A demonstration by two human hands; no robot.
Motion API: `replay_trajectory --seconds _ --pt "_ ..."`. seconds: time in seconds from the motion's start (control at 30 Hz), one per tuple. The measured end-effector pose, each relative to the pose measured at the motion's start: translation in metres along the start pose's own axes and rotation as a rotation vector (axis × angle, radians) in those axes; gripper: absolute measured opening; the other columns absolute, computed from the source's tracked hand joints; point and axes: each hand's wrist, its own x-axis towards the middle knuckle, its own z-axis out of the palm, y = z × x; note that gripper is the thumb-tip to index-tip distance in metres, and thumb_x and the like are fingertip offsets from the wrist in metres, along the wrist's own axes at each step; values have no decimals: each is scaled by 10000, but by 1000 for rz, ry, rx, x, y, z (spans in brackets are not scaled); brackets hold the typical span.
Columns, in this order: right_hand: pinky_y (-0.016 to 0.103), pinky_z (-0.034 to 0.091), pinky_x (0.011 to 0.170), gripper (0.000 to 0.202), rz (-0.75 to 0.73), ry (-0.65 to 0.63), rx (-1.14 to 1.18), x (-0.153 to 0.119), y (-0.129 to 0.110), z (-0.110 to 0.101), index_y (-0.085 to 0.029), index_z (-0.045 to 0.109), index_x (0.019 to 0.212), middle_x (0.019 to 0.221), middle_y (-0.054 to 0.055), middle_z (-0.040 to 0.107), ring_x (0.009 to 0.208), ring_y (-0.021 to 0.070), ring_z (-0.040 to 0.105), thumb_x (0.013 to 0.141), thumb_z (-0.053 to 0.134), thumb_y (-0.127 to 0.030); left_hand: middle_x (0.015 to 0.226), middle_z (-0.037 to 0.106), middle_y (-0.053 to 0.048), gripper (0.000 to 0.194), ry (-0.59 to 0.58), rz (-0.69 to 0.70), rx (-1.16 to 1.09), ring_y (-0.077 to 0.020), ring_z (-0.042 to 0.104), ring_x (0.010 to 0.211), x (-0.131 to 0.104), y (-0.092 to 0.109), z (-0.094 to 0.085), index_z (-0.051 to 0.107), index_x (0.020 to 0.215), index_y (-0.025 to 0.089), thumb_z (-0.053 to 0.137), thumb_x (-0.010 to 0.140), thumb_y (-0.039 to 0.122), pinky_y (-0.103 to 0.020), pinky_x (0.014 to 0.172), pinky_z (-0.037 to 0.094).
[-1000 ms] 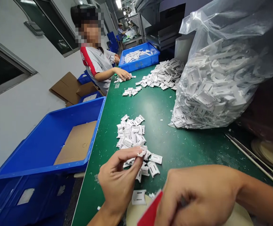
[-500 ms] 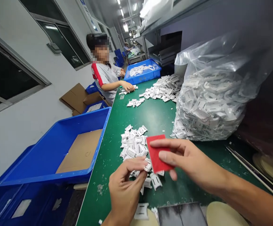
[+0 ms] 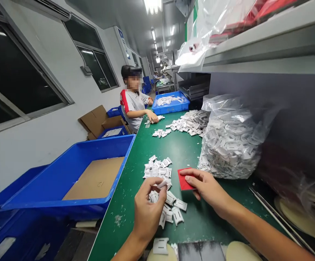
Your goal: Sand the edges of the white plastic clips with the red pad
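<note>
A: Left hand (image 3: pixel 148 208), what's held?

B: A small white piece (image 3: pixel 162 183), smooth and plastic-looking, is pinched between thumb and fingertips. Finer shape is hidden by the fingers.

A: Right hand (image 3: pixel 209 186)?

B: A flat, straight-edged red pad (image 3: pixel 183 181) is gripped between the fingers, well above the bottom edge of view. Whether the surface (image 3: pixel 130 188) is touched by it cannot be told. Piece and pad are held near each other, apart.

A: Around them?

B: A loose pile (image 3: pixel 159 165) of slotted white plates, ends notched, is partly covered by the left hand. One more slotted plate (image 3: pixel 160 246) is seen nearer the viewer, beside a dark-smeared panel (image 3: pixel 201 252).

A: Farther out?

B: A wrinkled clear plastic bag (image 3: pixel 228 152) is packed with white parts, right side. At left, a blue bin (image 3: pixel 73 166) is partly lined with brown cardboard (image 3: pixel 97 177). Beyond, a heap (image 3: pixel 192 123) of white parts is spread near a shallow blue tray (image 3: pixel 171 108).
</note>
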Motion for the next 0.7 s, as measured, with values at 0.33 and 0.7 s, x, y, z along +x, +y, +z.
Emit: replay_trajectory --seconds 0.33,0.7 --pt "212 271 406 312 -41 10 32 3 2 1 -135 728 1002 649 -37 568 406 51 368 783 633 -336 990 747 -96 313 -164 95 -246 -171 677 829 122 104 46 686 1070 129 705 818 313 -247 663 512" --pt "214 256 421 299 -24 1 39 5 4 -3 -131 720 1009 678 -25 580 426 53 382 805 612 -321 997 759 -95 274 -343 274 -3 -183 696 900 218 123 84 705 1091 147 664 868 301 -316 854 512"
